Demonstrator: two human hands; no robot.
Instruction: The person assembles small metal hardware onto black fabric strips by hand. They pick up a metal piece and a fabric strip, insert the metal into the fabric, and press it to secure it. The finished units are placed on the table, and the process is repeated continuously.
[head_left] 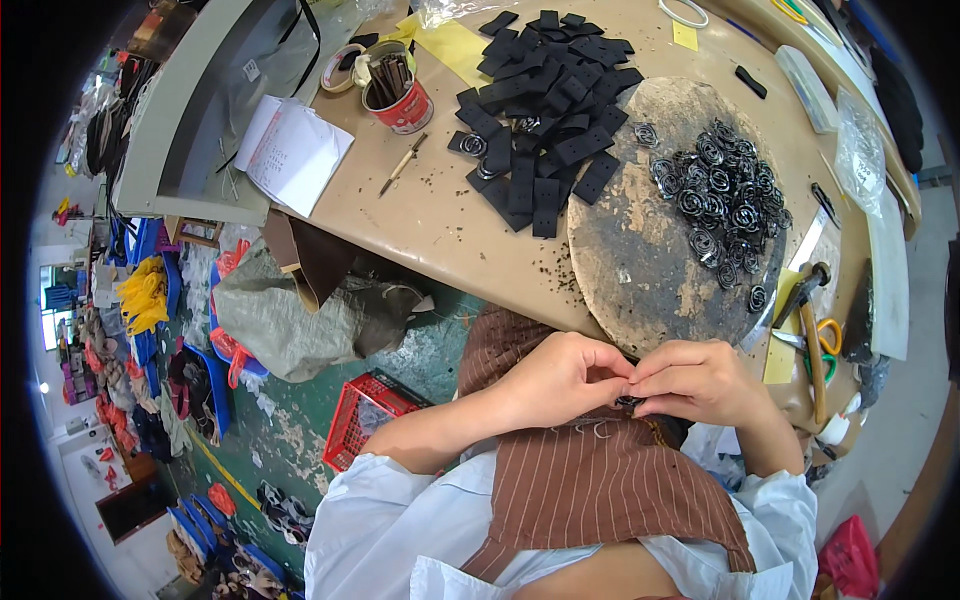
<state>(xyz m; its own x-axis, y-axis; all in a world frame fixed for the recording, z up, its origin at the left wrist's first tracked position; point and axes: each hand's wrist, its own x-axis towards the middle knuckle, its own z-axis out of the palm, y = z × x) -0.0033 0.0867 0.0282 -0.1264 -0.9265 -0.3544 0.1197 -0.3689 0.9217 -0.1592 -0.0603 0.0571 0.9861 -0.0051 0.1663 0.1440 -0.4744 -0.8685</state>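
Note:
Just in front of the table's near edge, my left hand [562,382] and my right hand [708,380] meet with closed fingertips. Between them they pinch a small dark shiny piece [629,401], mostly hidden by the fingers. It resembles the black metal spiral ornaments [718,190] heaped on the worn round board [625,240] beyond my hands. Left of that board lies a large pile of short black straps [548,110] with small holes. One loose spiral ornament [471,144] rests at the pile's left side.
A red tin [405,112] of dark strips, an awl [403,165] and a notepad [292,155] lie to the left. At the right are a hammer [812,340], scissors [828,337] and a metal ruler [795,265]. A red crate [345,425] stands on the floor.

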